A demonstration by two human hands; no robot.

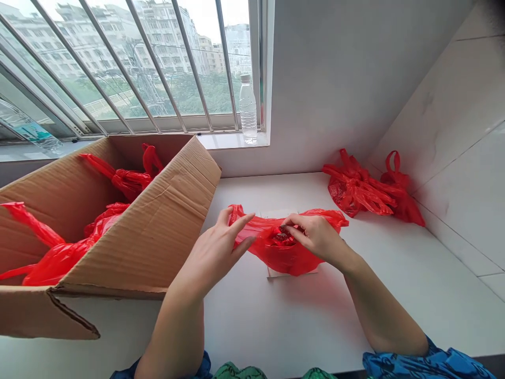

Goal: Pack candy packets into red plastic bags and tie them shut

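Observation:
A red plastic bag sits on the white counter in front of me, its mouth spread and its handles lying out to both sides. Small dark-and-red shiny items show inside the opening. My right hand reaches into the mouth with thumb and fingers pinched together at these items; what lies between the fingertips is too small to name. By the bag's left handle is my left hand, fingers apart, close to or touching the plastic. A flat pale piece peeks out beneath the bag.
To the left stands an open cardboard box holding red plastic bags. Other red bags lie in the back right corner against the wall. A clear bottle stands on the sill by the barred window; another bottle lies at far left.

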